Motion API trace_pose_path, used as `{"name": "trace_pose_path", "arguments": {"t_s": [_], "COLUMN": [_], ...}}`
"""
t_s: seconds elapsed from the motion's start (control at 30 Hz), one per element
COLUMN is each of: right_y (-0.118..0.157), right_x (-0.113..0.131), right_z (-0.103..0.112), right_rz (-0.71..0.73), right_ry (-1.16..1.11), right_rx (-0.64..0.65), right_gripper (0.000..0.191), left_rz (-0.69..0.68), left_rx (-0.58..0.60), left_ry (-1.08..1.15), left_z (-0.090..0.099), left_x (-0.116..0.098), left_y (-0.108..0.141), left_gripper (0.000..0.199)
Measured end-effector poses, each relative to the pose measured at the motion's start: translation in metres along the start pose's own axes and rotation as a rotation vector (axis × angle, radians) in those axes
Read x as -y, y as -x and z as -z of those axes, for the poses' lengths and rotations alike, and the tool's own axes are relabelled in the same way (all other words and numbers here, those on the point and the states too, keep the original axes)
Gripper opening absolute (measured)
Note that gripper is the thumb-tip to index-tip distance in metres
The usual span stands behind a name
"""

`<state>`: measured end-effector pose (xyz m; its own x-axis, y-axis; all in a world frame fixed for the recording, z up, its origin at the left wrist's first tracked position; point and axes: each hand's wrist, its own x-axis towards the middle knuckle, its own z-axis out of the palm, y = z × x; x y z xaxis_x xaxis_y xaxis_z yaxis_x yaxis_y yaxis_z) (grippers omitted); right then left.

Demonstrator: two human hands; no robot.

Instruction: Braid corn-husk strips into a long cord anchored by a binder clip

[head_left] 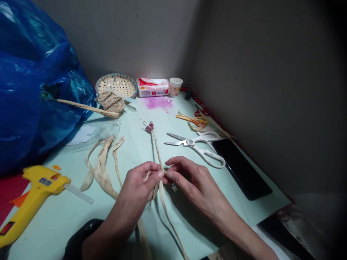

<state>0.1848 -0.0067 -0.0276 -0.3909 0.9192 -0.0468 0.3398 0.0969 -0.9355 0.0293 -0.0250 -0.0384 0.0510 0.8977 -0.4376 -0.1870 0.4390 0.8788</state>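
A thin braid of pale dried husk strips [156, 145] runs toward me from a dark red binder clip [149, 127] that grips its far end. At the braid's near end, my left hand [143, 180] pinches the strands between thumb and fingers. My right hand [189, 178] is closed on the same spot from the other side, its thumb and fingertips at the strands. Loose strip ends hang below both hands toward the table's near edge. White-handled scissors [190, 142] lie with blades parted, beyond my right hand. Several loose husk strips [104, 169] rest left of my left hand.
A yellow glue gun [40, 191] lies at left, below a big blue plastic bag [40, 79]. A black phone [241, 168] lies at right. Along the back stand a woven basket [116, 85], a tissue pack [153, 87] and a paper cup [176, 86]. Walls bound the table.
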Motion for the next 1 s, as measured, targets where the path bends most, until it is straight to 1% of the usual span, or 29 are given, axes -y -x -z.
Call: {"name": "trace_pose_path", "arguments": {"t_s": [0.1,0.23,0.4,0.5,0.63,0.77,0.87,1.0], "right_y": [-0.007,-0.014,-0.014,-0.013,-0.013,-0.013,-0.014,-0.015], "right_x": [0.002,-0.002,-0.008,-0.009,-0.014,-0.018,-0.019,-0.018], "right_z": [0.0,-0.002,-0.006,-0.009,-0.012,-0.016,-0.018,-0.018], "right_rz": [-0.014,-0.056,-0.04,-0.034,-0.045,-0.069,-0.071,-0.055], "right_ry": [-0.052,-0.132,-0.136,-0.141,-0.126,-0.089,-0.065,-0.093], "right_rx": [0.093,0.107,0.049,0.028,-0.003,-0.054,-0.082,-0.078], "right_gripper": [0.017,0.019,0.022,0.019,0.015,0.014,0.012,0.01], "left_rz": [-0.038,-0.039,-0.048,-0.066,-0.078,-0.171,-0.217,-0.268], "left_rx": [-0.042,-0.051,-0.054,-0.036,-0.053,-0.083,-0.126,-0.165], "left_ry": [-0.058,-0.121,-0.224,-0.277,-0.358,-0.486,-0.621,-0.778], "left_z": [0.001,0.005,0.011,0.014,0.015,0.015,0.013,0.011], "left_x": [0.002,0.004,0.003,0.002,0.003,0.003,0.001,-0.003], "left_y": [0.0,0.0,0.001,0.002,0.002,0.002,0.005,0.01], "left_gripper": [0.018,0.015,0.016,0.015,0.012,0.008,0.011,0.014]}}
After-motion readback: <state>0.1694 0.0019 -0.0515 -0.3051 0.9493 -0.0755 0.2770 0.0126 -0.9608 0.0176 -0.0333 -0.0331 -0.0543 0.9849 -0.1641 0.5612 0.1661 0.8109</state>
